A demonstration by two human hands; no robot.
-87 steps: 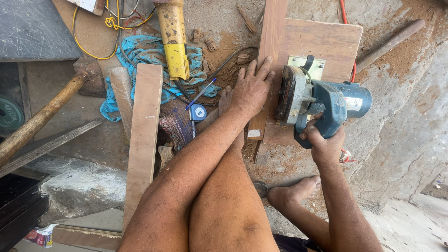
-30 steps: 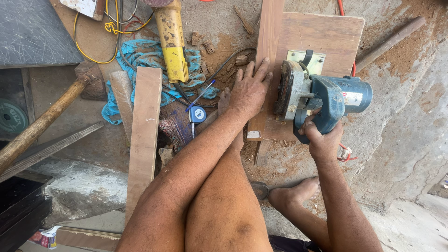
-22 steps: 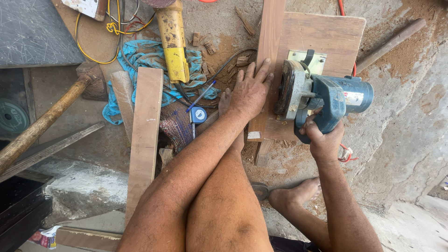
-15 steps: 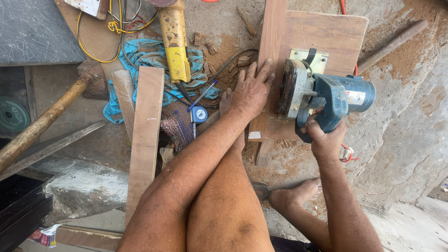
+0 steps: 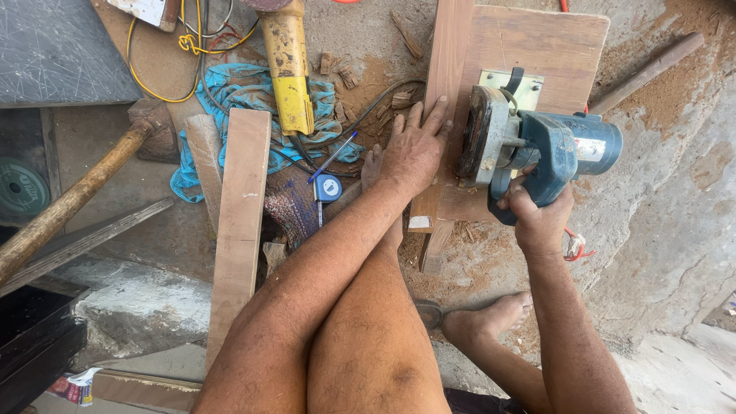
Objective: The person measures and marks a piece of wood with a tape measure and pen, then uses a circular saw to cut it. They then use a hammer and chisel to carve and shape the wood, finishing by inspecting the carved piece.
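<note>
The work sits on a rough concrete floor (image 5: 675,199), grey and cracked, dusted with reddish sawdust and wood chips around the cutting spot. No walls show; the view looks straight down on the person's bare legs and one bare foot (image 5: 491,318) planted on the floor.

A square wooden board (image 5: 552,54) lies flat on the floor, and one narrow wooden strip (image 5: 445,84) lies across its left edge. The left hand (image 5: 414,149) presses flat on that strip, fingers spread and pointing away from the person. The right hand (image 5: 537,215) is wrapped closed around the handle of a blue circular saw (image 5: 537,146), which rests on the board just right of the strip, its blade guard close beside the left hand's fingers.

To the left, well apart from the saw, lie two loose planks side by side: a longer one (image 5: 241,222) and a shorter, paler one (image 5: 205,165) touching it. Above them a teal cloth (image 5: 238,92) is crumpled under one yellow power tool (image 5: 287,69) and a tangle of yellow cable (image 5: 184,46). One small blue tape measure (image 5: 328,188) and one blue pen (image 5: 333,156) lie between the cloth and the left forearm. One hammer with a long wooden handle (image 5: 69,203) lies slanted at the far left, and a single wooden stick (image 5: 648,73) lies at the upper right.
</note>
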